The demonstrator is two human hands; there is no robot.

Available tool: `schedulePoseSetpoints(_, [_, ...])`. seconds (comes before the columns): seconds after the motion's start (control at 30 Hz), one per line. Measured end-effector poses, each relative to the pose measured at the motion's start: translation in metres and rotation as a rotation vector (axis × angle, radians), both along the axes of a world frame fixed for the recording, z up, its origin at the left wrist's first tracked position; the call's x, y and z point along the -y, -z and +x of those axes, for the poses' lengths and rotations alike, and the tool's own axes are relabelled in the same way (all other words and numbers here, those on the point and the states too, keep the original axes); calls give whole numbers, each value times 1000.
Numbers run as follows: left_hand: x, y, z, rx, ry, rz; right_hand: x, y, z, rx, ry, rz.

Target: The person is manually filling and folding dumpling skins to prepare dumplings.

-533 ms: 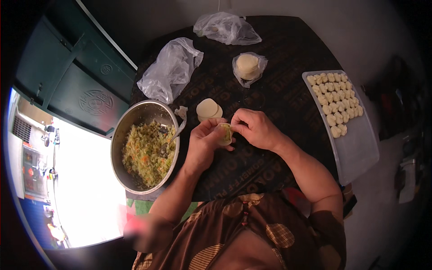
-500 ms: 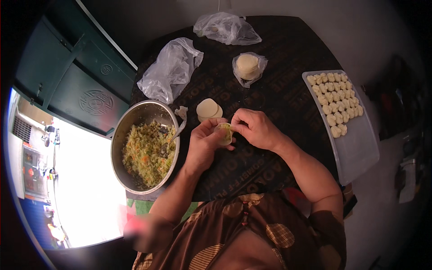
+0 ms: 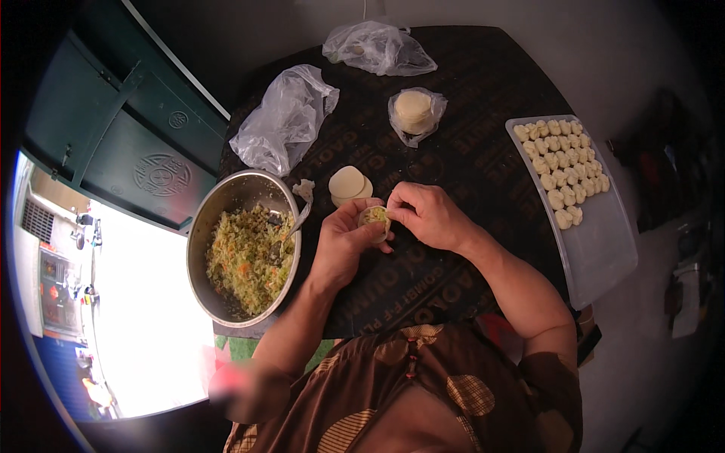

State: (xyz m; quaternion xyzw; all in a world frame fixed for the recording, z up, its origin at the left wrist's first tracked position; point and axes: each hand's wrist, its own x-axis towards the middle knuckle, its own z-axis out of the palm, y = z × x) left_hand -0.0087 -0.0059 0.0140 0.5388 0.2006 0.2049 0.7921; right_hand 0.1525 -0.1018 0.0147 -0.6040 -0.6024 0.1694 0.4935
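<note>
Over the middle of the dark table, my left hand (image 3: 347, 235) cups a round dumpling wrapper with chopped filling (image 3: 374, 217). My right hand (image 3: 425, 214) pinches the right edge of that same wrapper between thumb and fingers. Just beyond my left hand lie a couple of loose dumpling wrappers (image 3: 348, 182), overlapping. To the left stands a steel bowl (image 3: 191, 245) holding chopped vegetable filling (image 3: 243, 260), with orange and green bits in it. A spoon (image 3: 302, 215) leans in the bowl, its handle against the right rim.
A pale tray (image 3: 600, 260) at the right table edge bears rows of pleated dumplings (image 3: 563, 162). Farther back, a stack of wrappers (image 3: 414, 112) sits on a small plastic bag. Crumpled clear bags (image 3: 283, 121) lie at the back left and at the far edge. A green metal door (image 3: 124, 128) is at left.
The wrapper's edge is drawn up more around the filling, with my right fingers still at its right side. Both hands stay in nearly the same place.
</note>
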Motion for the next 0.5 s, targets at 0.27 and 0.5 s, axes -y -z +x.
schedulePoseSetpoints(0.27, [1, 0, 0, -18, -78, 16, 1, -2, -2, 25, -31, -21])
schedulePoseSetpoints(0.5, [4, 6, 0, -101, -56, 201, -1, 2, -3, 201, -79, 163])
